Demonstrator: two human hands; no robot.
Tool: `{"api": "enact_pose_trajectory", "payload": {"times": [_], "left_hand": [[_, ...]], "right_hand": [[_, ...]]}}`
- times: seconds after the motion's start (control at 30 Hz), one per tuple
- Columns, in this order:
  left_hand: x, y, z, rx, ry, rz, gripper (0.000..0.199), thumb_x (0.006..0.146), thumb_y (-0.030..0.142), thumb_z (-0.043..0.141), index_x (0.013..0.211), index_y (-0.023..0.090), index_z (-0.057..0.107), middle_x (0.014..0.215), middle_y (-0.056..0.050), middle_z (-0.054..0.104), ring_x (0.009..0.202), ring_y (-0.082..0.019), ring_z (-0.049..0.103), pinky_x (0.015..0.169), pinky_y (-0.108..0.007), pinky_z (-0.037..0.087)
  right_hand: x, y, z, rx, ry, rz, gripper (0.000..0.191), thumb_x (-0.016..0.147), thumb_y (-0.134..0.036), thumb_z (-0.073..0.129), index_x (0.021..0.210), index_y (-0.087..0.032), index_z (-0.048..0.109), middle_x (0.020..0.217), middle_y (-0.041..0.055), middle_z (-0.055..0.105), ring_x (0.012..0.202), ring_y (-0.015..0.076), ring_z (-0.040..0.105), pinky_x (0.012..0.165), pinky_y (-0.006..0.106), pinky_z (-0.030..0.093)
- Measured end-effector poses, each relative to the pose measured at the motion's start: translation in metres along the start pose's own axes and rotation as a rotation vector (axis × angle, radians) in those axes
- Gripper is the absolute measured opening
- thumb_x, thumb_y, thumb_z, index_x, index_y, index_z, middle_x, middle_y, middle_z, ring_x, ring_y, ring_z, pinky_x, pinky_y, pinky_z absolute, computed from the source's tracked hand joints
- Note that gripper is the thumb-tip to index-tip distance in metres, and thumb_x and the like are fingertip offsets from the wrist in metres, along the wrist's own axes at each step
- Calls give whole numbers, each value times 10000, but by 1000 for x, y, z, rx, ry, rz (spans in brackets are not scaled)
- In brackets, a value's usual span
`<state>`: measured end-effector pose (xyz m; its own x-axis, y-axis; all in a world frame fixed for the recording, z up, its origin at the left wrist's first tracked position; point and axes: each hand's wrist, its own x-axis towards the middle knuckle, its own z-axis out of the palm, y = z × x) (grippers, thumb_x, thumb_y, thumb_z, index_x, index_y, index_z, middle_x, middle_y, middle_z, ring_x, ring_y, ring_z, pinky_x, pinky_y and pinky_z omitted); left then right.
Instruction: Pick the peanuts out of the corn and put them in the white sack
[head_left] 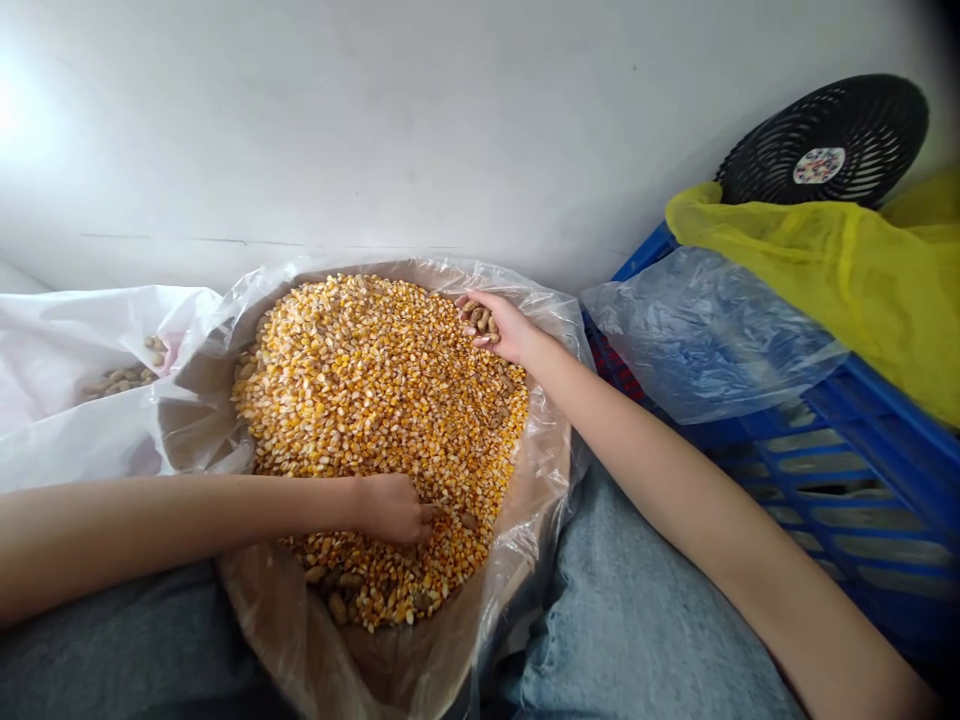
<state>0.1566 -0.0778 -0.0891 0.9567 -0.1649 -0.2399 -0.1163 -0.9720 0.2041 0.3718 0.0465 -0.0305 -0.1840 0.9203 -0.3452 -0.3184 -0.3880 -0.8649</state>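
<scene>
Loose yellow corn kernels (345, 390) fill a sack (187, 425) with a clear plastic liner (544, 440), which stands open between my knees. My right hand (514, 330) is at the far right side of the corn, palm turned up, its fingers curled around several unshelled peanuts (480, 320). Lower down, my left hand (394, 507) reaches into the kernels with its fingers pressed together; whatever they hold is hidden. One peanut (469, 520) lies just right of those fingertips. More peanuts (337, 605) rest on the corn near the sack's front edge.
On the left, a white bag (67, 330) holds more peanuts (120, 380). A blue plastic crate (885, 480) stands at the right, with a clear plastic bag (712, 330), yellow mesh (825, 250) and a black basket (892, 120) on it. A pale wall (375, 120) rises behind.
</scene>
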Motion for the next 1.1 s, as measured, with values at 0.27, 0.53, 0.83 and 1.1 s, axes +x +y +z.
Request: {"api": "enact_pose_trajectory", "payload": {"times": [0.27,0.53,0.83,1.1], "left_hand": [[1,-5,-2,-554,55,-208,84,670,133,569,604,182,555,671,-27,605,526,-105,485,445,-227,278],[2,-14,-36,-2276,138,-389,279,738,448,487,689,178,433,528,70,253,384,-37,165,371,-169,122],[6,-8,-31,-1605,4,-412,440,740,575,346,604,167,439,512,43,335,400,-60,263,386,-203,221],[3,14,8,-32,25,2,88,731,155,481,769,191,552,612,-25,619,503,-135,539,394,-240,281]], "right_hand": [[-1,0,1,-34,-5,4,168,750,-317,491,698,-159,509,526,-28,466,377,34,386,297,131,178],[2,1,1,-51,25,0,177,749,-334,498,704,-163,504,550,-26,481,390,37,402,306,133,197],[4,1,1,-49,18,8,164,765,-319,472,712,-166,494,545,-29,475,396,37,403,310,137,203],[3,1,1,-79,-6,25,167,758,-324,474,718,-163,496,536,-31,474,390,37,398,307,143,199]]}}
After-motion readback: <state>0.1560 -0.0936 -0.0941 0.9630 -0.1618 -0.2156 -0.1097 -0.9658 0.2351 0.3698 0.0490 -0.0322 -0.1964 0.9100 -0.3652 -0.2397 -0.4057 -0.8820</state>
